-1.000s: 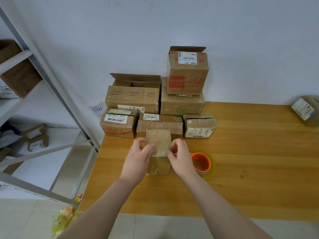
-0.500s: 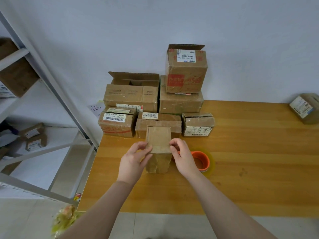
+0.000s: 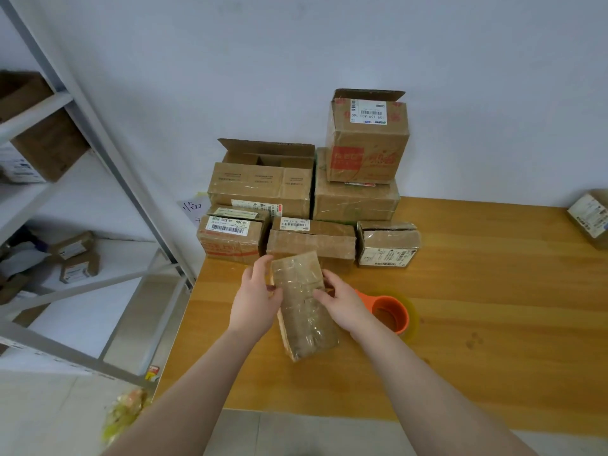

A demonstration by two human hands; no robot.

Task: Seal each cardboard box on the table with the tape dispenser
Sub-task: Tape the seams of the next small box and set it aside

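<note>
Wide wooden surface, and behind the small box a pile of boxes waits. Two have their flaps up, so I'd judge most of the sealing is left. The small box is tilted and glossy with tape, though I cannot tell if its seam is closed. The tape dispenser lies untouched, just right of the small box. Left hand and right hand each have a grip clasping one side of the small box.

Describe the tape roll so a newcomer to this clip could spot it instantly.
Start at the wooden table. Just right of the person's right hand, which holds a small box, lies the tape roll. It is the only round, orange-cored thing among brown cartons.
</note>
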